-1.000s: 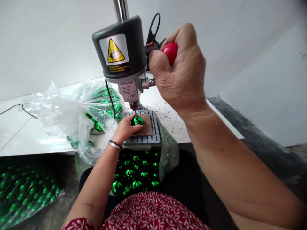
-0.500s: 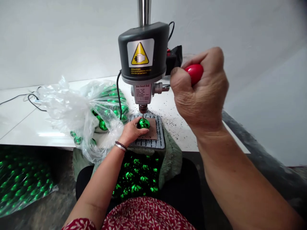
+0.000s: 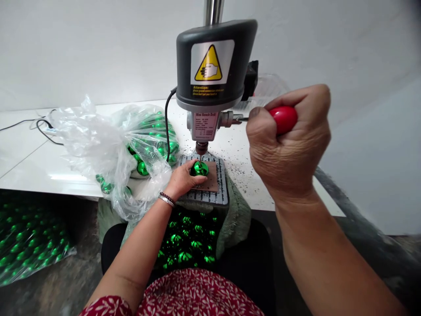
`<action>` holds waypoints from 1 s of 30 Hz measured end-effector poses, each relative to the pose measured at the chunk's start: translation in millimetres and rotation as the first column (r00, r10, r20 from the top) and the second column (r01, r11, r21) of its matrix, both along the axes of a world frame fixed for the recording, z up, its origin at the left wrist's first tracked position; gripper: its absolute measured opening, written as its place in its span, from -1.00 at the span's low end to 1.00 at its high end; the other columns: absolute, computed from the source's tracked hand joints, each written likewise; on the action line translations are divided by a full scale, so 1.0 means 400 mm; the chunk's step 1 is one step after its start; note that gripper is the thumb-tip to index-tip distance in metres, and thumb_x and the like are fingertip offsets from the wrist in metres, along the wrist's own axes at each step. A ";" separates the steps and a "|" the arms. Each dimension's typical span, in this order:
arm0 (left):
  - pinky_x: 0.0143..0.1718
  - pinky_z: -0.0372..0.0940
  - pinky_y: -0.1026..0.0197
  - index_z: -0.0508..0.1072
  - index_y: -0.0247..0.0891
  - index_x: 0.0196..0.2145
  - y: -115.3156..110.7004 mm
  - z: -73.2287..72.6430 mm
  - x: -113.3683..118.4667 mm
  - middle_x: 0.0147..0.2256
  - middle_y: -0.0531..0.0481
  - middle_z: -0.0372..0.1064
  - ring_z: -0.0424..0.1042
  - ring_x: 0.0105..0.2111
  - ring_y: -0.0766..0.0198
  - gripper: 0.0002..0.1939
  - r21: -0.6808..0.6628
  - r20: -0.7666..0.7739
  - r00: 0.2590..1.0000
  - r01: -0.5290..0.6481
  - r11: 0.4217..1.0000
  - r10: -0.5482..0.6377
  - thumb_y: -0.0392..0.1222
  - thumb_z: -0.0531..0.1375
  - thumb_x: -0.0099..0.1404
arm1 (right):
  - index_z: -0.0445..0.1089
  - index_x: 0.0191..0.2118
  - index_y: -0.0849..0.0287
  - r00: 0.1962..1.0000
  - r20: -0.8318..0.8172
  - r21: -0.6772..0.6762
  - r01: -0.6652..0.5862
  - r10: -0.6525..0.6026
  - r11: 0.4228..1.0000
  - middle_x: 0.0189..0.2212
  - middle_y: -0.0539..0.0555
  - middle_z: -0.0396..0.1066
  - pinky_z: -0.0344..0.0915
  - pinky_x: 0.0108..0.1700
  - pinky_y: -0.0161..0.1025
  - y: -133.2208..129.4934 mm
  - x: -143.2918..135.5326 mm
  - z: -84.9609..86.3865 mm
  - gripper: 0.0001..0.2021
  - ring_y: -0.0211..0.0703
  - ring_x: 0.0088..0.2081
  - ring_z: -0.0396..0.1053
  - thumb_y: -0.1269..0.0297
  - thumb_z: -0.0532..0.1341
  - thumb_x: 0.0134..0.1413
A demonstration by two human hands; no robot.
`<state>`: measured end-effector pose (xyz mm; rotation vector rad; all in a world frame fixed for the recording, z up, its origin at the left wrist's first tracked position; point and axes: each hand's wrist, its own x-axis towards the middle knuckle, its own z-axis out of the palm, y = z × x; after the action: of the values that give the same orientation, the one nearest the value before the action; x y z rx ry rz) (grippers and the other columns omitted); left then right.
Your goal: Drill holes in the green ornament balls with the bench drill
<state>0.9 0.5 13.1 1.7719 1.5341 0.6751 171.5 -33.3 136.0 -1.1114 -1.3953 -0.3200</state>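
A shiny green ball (image 3: 201, 168) rests on a small brown board (image 3: 212, 181), pinched between the thumb and fingers of my left hand (image 3: 181, 181). Right above it is the thin bit of the mini bench drill (image 3: 215, 66); whether the tip touches the ball or has entered it, I cannot tell. My right hand (image 3: 291, 142) is wrapped round the red knob (image 3: 285, 120) on the drill's feed lever, to the right of the drill head. The board lies on the drill's grey slotted base (image 3: 222, 189).
Left of the drill, a clear plastic bag (image 3: 95, 140) of green balls sits on the white table (image 3: 29, 169). More balls lie in my lap (image 3: 187, 241) and in a bag (image 3: 33, 245) at lower left. Dark shavings litter the tabletop. A black cord (image 3: 167, 127) hangs beside the drill.
My right hand and the red knob are lower and farther right. The drill head appears shifted right and tilted as the view moved. My left hand still holds the ball under the bit.
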 end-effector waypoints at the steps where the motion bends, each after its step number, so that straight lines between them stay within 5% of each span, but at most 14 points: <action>1: 0.10 0.32 0.11 0.41 -0.18 0.21 0.000 -0.001 0.000 0.02 -0.02 0.53 0.49 0.00 0.07 -0.26 0.001 0.005 1.000 -0.001 1.000 0.000 -0.12 0.41 0.06 | 0.20 -0.32 0.23 1.000 0.006 0.027 0.007 -0.007 1.000 -0.49 -0.16 0.16 0.10 -0.41 -0.54 0.002 0.000 -0.007 -0.91 -0.63 -0.52 0.05 0.35 0.14 0.13; 6: 0.11 0.31 0.14 0.40 -0.17 0.22 0.001 -0.005 -0.001 0.05 -0.01 0.52 0.48 0.02 0.09 -0.26 0.003 0.009 1.000 0.005 1.000 -0.005 -0.10 0.40 0.07 | 0.21 -0.32 0.20 0.999 0.027 0.112 0.037 -0.040 0.993 -0.49 -0.16 0.19 0.11 -0.41 -0.53 0.002 -0.001 -0.035 -0.91 -0.60 -0.50 0.11 0.33 0.15 0.13; 14: 0.17 0.27 0.14 0.40 -0.21 0.21 -0.003 -0.007 -0.003 0.11 -0.04 0.48 0.44 0.10 0.09 -0.26 -0.006 0.062 0.998 -0.002 1.000 0.003 -0.12 0.41 0.06 | 0.18 -0.30 0.09 0.997 -0.074 -0.032 0.027 -0.029 0.999 -0.45 -0.09 0.28 0.29 -0.34 -0.33 -0.021 -0.010 -0.061 -0.86 -0.42 -0.45 0.27 0.18 0.14 0.15; 26: 0.18 0.26 0.12 0.43 -0.25 0.18 -0.006 -0.012 -0.003 0.08 -0.09 0.50 0.45 0.08 0.09 -0.30 0.029 0.070 0.998 0.006 1.000 -0.008 -0.13 0.41 0.07 | 0.23 -0.28 0.10 0.998 -0.042 0.104 0.043 -0.039 0.994 -0.43 -0.06 0.34 0.27 -0.39 -0.37 -0.022 -0.019 -0.143 -0.88 -0.40 -0.44 0.32 0.20 0.17 0.15; 30: 0.12 0.29 0.09 0.43 -0.23 0.16 -0.011 -0.009 0.002 0.03 -0.08 0.52 0.48 0.02 0.06 -0.31 0.031 0.032 0.999 -0.017 0.999 0.016 -0.10 0.40 0.06 | 0.22 -0.31 0.13 0.997 -0.076 0.100 0.001 0.007 0.995 -0.46 -0.06 0.30 0.24 -0.41 -0.37 -0.016 -0.020 -0.109 -0.84 -0.41 -0.47 0.26 0.16 0.16 0.14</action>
<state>1.9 -3.9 9.7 1.7653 1.5259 0.7352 163.6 -39.5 92.3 -1.0288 -1.2992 -0.3388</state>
